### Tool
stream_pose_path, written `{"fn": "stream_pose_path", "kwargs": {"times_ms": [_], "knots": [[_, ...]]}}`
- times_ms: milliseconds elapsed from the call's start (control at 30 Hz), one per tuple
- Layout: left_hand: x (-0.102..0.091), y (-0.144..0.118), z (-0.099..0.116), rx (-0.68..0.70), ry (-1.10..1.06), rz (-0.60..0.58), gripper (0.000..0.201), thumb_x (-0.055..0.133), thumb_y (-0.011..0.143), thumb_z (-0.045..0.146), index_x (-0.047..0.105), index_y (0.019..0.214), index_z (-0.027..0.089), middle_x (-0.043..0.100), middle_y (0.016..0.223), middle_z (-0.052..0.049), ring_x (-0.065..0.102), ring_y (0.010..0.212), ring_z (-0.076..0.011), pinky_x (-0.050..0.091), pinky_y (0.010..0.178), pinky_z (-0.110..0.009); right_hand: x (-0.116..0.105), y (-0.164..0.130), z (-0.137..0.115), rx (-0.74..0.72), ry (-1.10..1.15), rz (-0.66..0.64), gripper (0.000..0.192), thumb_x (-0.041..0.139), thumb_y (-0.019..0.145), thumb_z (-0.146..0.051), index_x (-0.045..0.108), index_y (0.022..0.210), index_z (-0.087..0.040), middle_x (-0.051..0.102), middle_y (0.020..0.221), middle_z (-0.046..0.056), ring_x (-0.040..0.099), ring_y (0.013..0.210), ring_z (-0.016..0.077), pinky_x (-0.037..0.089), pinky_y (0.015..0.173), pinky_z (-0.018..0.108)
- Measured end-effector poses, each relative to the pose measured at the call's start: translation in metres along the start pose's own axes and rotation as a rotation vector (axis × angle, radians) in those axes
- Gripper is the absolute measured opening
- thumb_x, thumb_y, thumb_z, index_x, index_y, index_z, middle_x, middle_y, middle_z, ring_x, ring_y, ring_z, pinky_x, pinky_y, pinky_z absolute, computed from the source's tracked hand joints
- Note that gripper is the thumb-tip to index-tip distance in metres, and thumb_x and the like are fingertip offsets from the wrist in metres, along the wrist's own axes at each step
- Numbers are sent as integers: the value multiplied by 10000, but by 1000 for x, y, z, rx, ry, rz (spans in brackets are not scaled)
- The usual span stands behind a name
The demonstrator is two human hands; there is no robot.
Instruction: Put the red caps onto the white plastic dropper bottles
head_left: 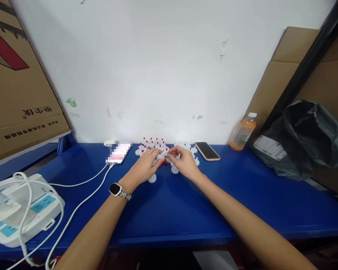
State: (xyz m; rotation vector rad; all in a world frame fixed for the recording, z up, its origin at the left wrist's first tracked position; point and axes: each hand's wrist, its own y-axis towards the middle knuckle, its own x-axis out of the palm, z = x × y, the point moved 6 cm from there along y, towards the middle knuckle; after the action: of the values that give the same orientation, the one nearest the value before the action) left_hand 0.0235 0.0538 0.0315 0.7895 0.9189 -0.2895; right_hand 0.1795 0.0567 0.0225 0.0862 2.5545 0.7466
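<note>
Blue matte bench against scuffed white wall. Small white plastic caps, some with red tips, clustered left of the dark phone. Left hand and right hand meet over the cluster, fingertips pinched together on one white cap.

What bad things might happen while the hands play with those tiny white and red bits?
The left hand and right hand meet over a crowded pile of small white and red pieces; a nudge might scatter some. One loose white piece lies nearer the table's front and may get knocked off. The charging cable trails beside the left arm and might snag.
</note>
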Motion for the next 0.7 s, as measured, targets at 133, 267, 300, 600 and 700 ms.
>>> {"fn": "stream_pose_path", "kwargs": {"times_ms": [133,267,300,600,700], "knots": [[3,2,15,61,0,-1,340,382,1013,440,563,1196,217,625,1155,-89,581,1089,-245,469,955,-414,-2,0,12,165,450,122,290,709,776,-429,690,932,-185,705,748,25,586,605,152,440,554,282],[6,3,21,84,23,-8,328,400,1012,433,573,1164,200,627,1143,-95,582,1080,-249,476,945,-416,-3,-3,12,209,550,215,316,783,696,-463,663,784,-184,661,680,11,551,571,130,413,498,254],[6,3,22,89,22,-11,328,397,1014,429,572,1166,198,625,1141,-96,584,1075,-247,479,940,-414,-3,-4,12,213,564,212,322,791,689,-463,649,772,-187,646,663,4,542,565,124,408,495,249],[7,0,26,121,-44,-26,342,333,1038,413,506,1258,217,594,1138,-76,577,1061,-216,476,933,-382,-5,-4,8,218,626,91,385,828,649,-477,563,682,-201,613,614,-27,541,562,109,421,543,243],[7,0,28,110,-56,-20,345,311,1042,413,495,1251,209,593,1089,-73,582,1002,-209,478,905,-380,-7,-4,4,205,597,13,396,804,679,-516,567,690,-199,648,622,-10,585,579,123,467,590,265]]}}
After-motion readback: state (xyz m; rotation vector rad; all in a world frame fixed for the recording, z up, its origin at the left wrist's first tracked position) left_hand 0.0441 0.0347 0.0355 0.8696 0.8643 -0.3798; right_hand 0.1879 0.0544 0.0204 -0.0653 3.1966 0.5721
